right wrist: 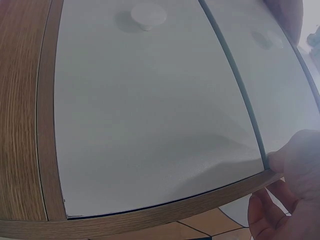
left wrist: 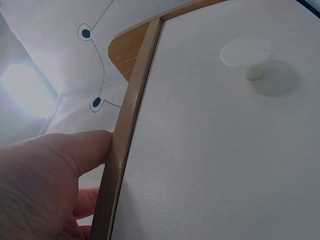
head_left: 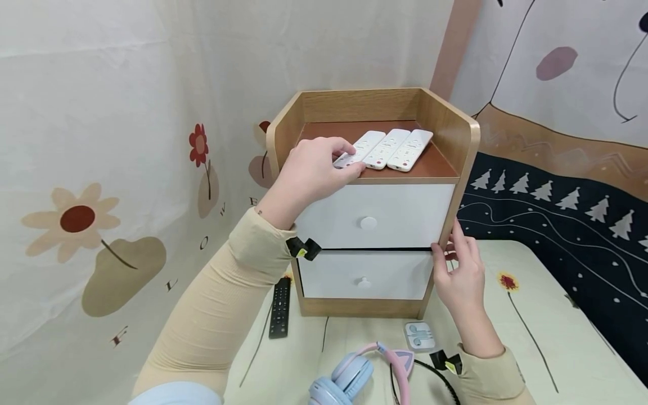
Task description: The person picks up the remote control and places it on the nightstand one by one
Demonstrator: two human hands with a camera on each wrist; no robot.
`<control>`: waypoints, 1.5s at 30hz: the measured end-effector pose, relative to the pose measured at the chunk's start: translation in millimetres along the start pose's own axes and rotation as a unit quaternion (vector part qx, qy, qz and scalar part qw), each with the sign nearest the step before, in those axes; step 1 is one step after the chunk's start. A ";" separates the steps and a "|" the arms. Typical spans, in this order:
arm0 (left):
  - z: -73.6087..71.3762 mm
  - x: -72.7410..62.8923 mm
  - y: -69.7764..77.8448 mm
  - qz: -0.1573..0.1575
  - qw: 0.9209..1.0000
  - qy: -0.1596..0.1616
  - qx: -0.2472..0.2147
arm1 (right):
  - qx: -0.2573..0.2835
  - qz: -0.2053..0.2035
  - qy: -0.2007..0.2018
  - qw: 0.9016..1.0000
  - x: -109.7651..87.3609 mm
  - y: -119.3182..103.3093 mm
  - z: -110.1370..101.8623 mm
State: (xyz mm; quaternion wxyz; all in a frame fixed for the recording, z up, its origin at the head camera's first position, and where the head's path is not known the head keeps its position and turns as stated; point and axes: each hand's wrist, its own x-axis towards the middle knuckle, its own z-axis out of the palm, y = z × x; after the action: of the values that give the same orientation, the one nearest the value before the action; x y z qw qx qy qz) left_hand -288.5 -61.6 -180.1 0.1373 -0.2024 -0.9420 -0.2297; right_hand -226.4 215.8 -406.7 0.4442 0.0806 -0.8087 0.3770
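Note:
Three white remote controls [head_left: 387, 148] lie side by side on the brown top shelf of a small wooden drawer cabinet [head_left: 361, 307]. My left hand [head_left: 318, 167] pinches the leftmost one, index finger over its face and thumb at its near end. In the left wrist view the thumb [left wrist: 95, 150] shows at the shelf's front edge, and the remotes are hidden. My right hand [head_left: 462, 277] grips the cabinet's right side panel, with the thumb [right wrist: 278, 161] on the front edge by the gap between the drawers and the other fingers behind it.
Two white drawers with round knobs [head_left: 368, 223] are closed. A black remote [head_left: 280, 308] lies left of the cabinet. In front are a boxed pair of earphones [head_left: 419, 336] and pink-and-blue headphones [head_left: 354, 373] with a black cable. Patterned cloth hangs behind.

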 end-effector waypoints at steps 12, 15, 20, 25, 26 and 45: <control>7.1 -20.9 -8.3 0.056 0.992 0.105 -0.051 | -0.004 0.002 -0.003 1.000 -1.2 0.1 -0.2; 10.9 -31.6 -13.5 0.079 0.984 0.148 -0.064 | -0.002 0.005 -0.004 1.000 -1.4 0.1 -0.5; 20.8 -51.0 -22.9 0.152 0.949 0.263 -0.087 | -0.001 0.003 -0.001 1.000 -1.4 0.3 -1.0; 28.8 -75.2 -38.8 0.197 0.906 0.359 -0.107 | -0.002 0.002 0.000 1.000 -1.3 0.6 -0.7; 30.5 -81.2 -43.6 0.196 0.902 0.368 -0.114 | -0.002 0.002 -0.001 1.000 -1.3 0.6 -0.5; 138.6 -171.7 -176.4 -0.101 0.967 0.211 -0.104 | -0.003 0.000 0.001 1.000 -0.5 1.6 0.3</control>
State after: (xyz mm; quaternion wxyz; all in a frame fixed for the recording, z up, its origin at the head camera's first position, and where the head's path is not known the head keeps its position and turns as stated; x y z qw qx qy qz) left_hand -238.8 -192.0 -425.7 0.2870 -0.0667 -0.8783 -0.3766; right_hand -227.1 216.6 -408.0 0.4450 0.0791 -0.8097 0.3743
